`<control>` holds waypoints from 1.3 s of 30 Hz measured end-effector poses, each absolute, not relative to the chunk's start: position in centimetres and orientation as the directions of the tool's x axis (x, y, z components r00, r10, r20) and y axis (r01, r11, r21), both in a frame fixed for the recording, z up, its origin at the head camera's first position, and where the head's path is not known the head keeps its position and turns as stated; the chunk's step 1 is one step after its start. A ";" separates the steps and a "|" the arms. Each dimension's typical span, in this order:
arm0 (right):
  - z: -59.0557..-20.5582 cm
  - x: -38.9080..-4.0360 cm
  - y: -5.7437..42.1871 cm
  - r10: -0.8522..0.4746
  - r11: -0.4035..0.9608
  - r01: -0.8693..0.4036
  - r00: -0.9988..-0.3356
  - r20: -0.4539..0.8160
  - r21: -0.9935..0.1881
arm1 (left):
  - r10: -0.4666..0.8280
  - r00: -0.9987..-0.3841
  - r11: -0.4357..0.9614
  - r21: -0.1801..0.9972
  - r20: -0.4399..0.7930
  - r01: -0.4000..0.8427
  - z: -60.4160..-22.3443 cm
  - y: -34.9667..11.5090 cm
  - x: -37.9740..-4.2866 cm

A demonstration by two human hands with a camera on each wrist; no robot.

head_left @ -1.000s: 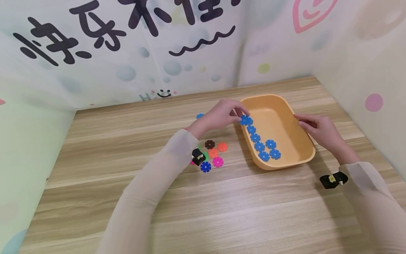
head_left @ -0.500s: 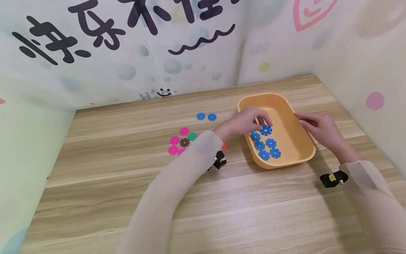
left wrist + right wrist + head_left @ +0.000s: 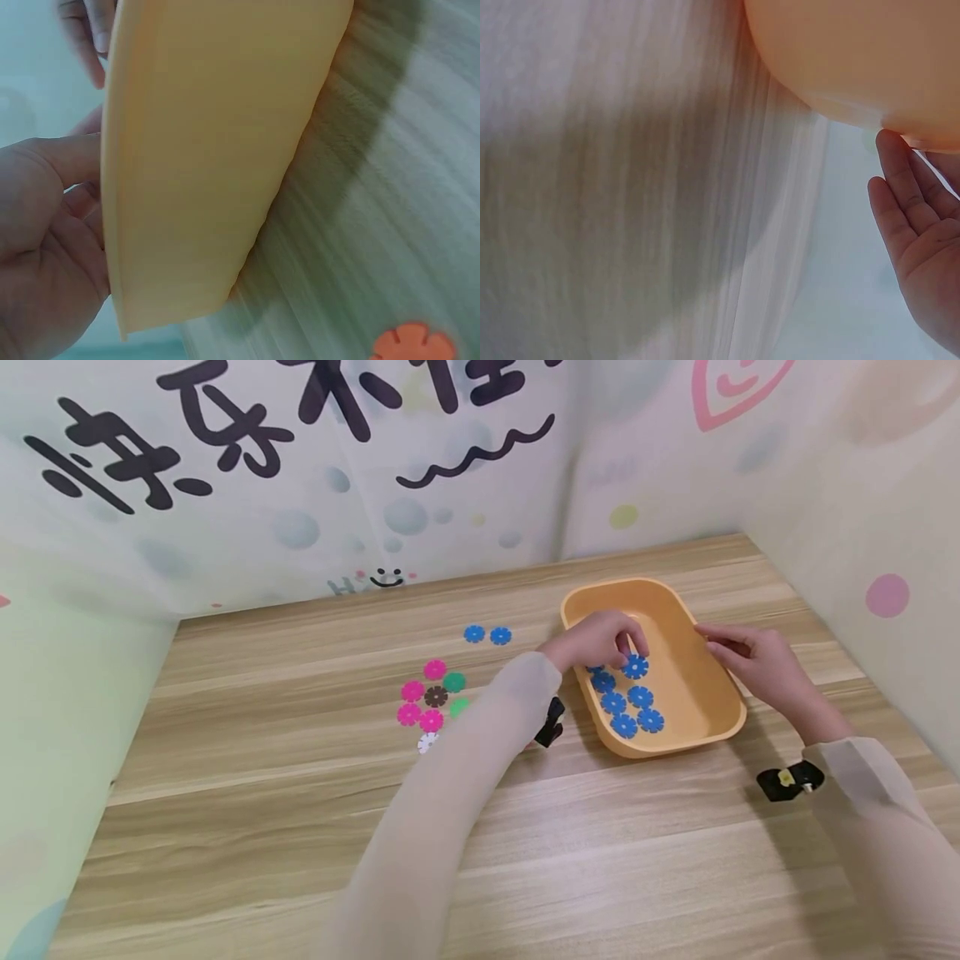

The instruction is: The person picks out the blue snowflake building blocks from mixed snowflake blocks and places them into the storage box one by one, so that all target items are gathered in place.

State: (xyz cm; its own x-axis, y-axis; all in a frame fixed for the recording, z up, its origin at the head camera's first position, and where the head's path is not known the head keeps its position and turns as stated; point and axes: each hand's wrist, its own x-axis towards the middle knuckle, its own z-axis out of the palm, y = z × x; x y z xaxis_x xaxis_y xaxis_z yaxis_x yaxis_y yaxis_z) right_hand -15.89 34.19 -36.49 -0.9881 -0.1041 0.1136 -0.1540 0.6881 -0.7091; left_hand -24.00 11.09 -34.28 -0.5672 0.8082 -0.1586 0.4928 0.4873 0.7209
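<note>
In the head view my left hand (image 3: 600, 639) reaches over the near-left rim of an orange plastic tray (image 3: 678, 693), its fingertips pinching a blue notched building disc (image 3: 637, 667) low inside. Several more blue discs (image 3: 623, 725) lie in two rows along the tray's left side. My right hand (image 3: 757, 668) holds the tray's right rim between thumb and fingers. From the left wrist, the tray's outer wall (image 3: 202, 165) hides the left fingertips and the disc. The right wrist view has fingers (image 3: 904, 180) against the outside of the tray.
Two blue discs (image 3: 500, 636) lie on the wooden table (image 3: 262, 760) behind the left arm. Pink discs (image 3: 431, 721), a brown disc (image 3: 436, 697), green ones and a white disc (image 3: 428, 742) are grouped left of the sleeve, which covers others. Printed cloth walls (image 3: 480, 518) enclose the table.
My left hand has moved right from the tray's left rim to inside it, bringing the blue disc beside the row there. My right hand has stayed on the rim.
</note>
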 end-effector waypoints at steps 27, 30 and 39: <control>-36.7 -16.1 34.2 -0.102 0.683 -0.175 -0.984 0.145 -0.709 | 0.697 -0.618 0.669 0.642 -0.365 0.374 -35.2 13.2 -24.8; -36.8 -16.1 34.4 -0.099 0.686 -0.164 -0.986 0.132 -0.709 | 0.689 -0.626 0.678 0.631 -0.365 0.378 -35.3 13.3 -24.7; -36.8 -16.2 34.4 -0.099 0.682 -0.160 -0.987 0.126 -0.714 | 0.652 -0.652 0.712 0.606 -0.386 0.353 -35.2 13.4 -24.3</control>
State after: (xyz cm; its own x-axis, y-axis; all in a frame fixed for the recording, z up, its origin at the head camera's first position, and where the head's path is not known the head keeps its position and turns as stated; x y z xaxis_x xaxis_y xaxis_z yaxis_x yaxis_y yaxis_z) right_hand -16.16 34.39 -36.81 -0.9870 -0.0993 0.1264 -0.1600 0.6815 -0.7141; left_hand -24.35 13.43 -35.16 -0.6523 0.6522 -0.3863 0.3534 0.7125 0.6062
